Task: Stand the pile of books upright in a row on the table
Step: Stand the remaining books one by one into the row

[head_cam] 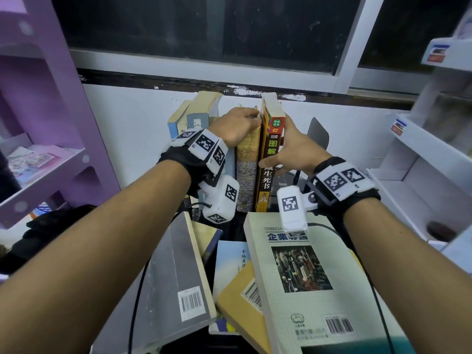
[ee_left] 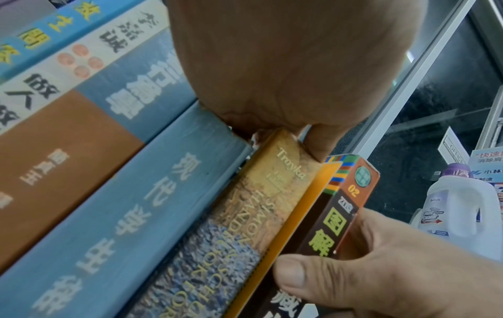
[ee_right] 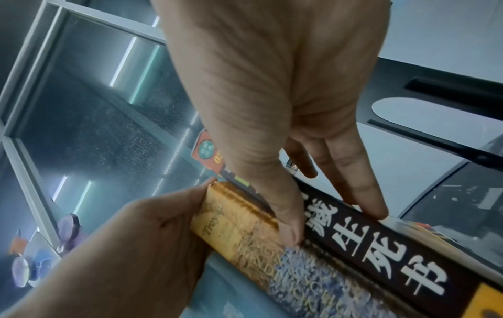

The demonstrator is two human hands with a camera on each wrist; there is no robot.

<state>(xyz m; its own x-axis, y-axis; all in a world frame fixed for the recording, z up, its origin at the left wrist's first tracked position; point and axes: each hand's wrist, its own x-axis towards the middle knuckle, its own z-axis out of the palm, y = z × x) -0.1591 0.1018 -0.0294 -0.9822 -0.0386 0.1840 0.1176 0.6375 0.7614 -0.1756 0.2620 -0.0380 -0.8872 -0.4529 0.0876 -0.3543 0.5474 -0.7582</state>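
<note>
Books stand upright in a row at the far edge of our table [head_cam: 163,251], spines toward us, against the white wall under the window [head_cam: 204,29]. Our left hand [head_cam: 236,126] curls over the top of the tan-and-blue Simon & Schuster handbook [head_cam: 246,175], fingers hooked behind its upper edge and the thumb [ee_left: 318,142] down beside its spine. Touching that book on its right stands the dark-spined book with the orange top [head_cam: 268,159], the last in the row. Our right hand [head_cam: 293,152] holds this one: the thumb [ee_right: 288,217] presses into the seam between the two spines while the straight fingers [ee_right: 362,189] lie along its far cover. To the left of the handbook the wrist view shows a blue-spined book [ee_left: 130,215], then a brown-and-blue one [ee_left: 68,155], a white one [ee_left: 90,58] and another blue spine [ee_left: 40,40], all packed side by side.

Nearer to us, more books lie flat in a loose pile: a pale green paperback [head_cam: 306,277] on top, a tan one [head_cam: 240,302] beneath it, and a grey book [head_cam: 176,272] at the left. Purple shelves [head_cam: 43,103] flank us left, white shelves [head_cam: 434,139] right.
</note>
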